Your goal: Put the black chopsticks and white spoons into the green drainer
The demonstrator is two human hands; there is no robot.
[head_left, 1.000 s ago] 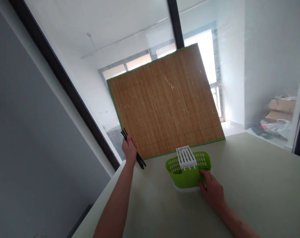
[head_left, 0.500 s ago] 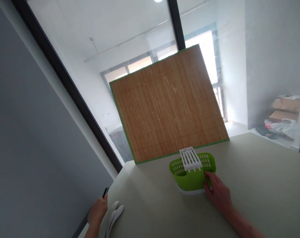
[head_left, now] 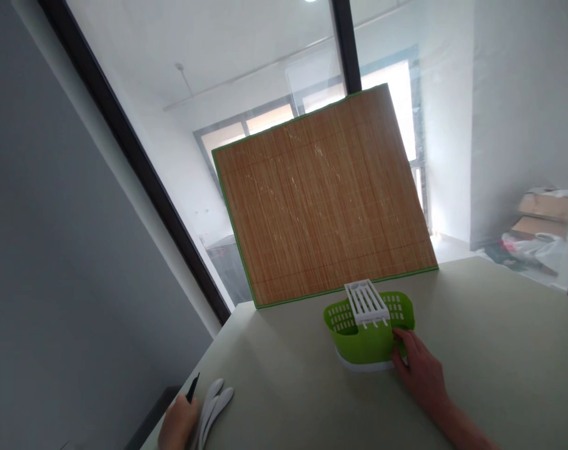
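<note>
My left hand is at the lower left edge of the table, closed around black chopsticks; only their dark ends show above the fist. Right beside it lie several white spoons, bowls pointing away from me. My right hand grips the front right rim of a green utensil basket, its fingers over the edge and the thumb outside. The basket has slotted sides, a white base and a white slatted rack across its middle. It stands upright on the table.
A bamboo mat with a green border leans upright behind the basket, against a glass partition with a dark frame. The pale table has its left edge near a grey wall. Cardboard boxes lie beyond the glass.
My left hand has moved down and toward me with the chopsticks, which now tilt more to the right. My right hand stays on the basket's rim. The view has shifted slightly.
</note>
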